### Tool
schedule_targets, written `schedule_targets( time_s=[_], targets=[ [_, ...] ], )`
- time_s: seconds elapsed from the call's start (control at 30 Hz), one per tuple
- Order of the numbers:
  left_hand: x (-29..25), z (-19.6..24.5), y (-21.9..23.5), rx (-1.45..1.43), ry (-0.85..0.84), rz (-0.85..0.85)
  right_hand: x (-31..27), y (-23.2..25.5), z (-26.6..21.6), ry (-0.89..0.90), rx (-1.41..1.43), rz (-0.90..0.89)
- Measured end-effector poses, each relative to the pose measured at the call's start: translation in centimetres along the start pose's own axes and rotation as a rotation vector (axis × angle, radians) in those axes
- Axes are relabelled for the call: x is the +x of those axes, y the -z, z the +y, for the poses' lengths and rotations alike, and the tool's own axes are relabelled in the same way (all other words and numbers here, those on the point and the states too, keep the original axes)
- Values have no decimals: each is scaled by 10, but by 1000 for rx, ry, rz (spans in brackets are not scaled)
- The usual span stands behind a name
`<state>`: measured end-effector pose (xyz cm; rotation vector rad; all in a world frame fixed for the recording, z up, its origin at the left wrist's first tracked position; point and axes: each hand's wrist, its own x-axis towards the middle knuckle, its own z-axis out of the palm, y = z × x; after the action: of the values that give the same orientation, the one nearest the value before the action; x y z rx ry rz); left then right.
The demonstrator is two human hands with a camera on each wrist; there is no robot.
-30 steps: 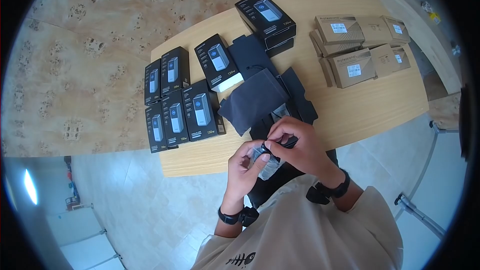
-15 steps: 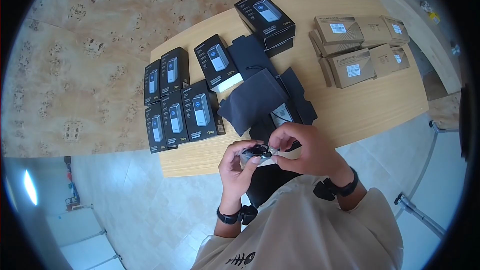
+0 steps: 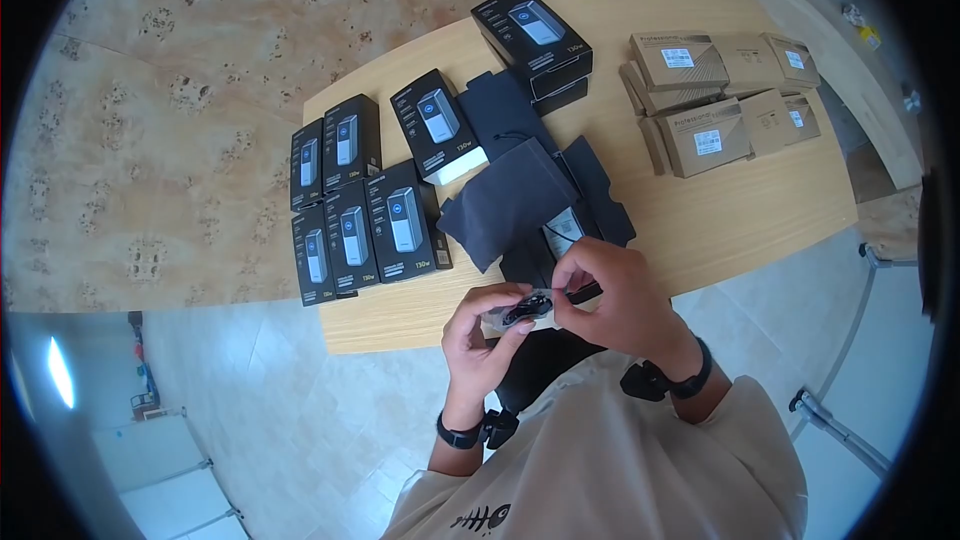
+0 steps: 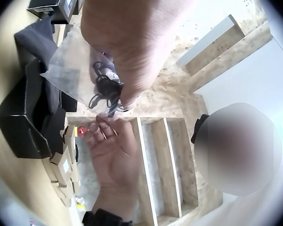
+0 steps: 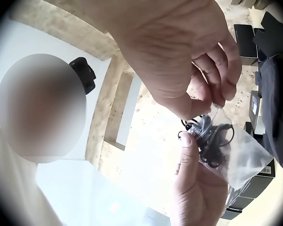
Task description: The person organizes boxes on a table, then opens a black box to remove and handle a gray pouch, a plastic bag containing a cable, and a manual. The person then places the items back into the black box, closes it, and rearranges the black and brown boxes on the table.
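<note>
A clear plastic bag [image 5: 249, 162] with a coiled black cable [image 5: 212, 149] in it is held between both hands, just off the table's near edge. My left hand [image 3: 478, 348] grips the bag from the left, its thumb pressed over the cable. On the other side my right hand [image 3: 628, 302] pinches the bag's edge with thumb and fingertips, as the right wrist view shows. Beyond the hands lies an opened black box [image 3: 600, 185] with its flaps spread. A dark grey cloth pouch [image 3: 515, 195] is draped over that box, and a white label [image 3: 563, 231] shows beside it.
Several black printed boxes [image 3: 404, 220] stand on the left of the wooden table [image 3: 700, 240]. More black boxes [image 3: 530, 30] are stacked at the far edge. Brown cardboard boxes [image 3: 705, 135] lie in piles at the right.
My right hand has moved slightly right from on top of the bag to its edge. The cable now shows bunched inside the bag. The boxes and pouch have not moved.
</note>
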<state>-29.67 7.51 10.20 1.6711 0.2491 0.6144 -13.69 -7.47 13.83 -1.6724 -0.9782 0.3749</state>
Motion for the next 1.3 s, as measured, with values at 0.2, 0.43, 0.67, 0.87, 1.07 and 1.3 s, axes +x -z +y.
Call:
schedule_targets(
  time_s=[0.2,0.43,0.67,0.87,1.07,1.3],
  targets=[
    [-1,-2,-1,-39,-23,7,-1,-3,1,-104,111,107],
    [0,-1,1,-86,-36,49,2,3,-5,40,89,-7],
    [1,-2,1,1,-71,14,1,-1,3,258,-253,49],
    [1,-1,0,7,-45,23,1,-4,5,299,-314,116],
    [-1,-1,0,-4,-28,26,-1,-7,8,235,-248,125],
    [0,0,0,12,-42,11,-2,-13,7,51,-5,165]
  ],
)
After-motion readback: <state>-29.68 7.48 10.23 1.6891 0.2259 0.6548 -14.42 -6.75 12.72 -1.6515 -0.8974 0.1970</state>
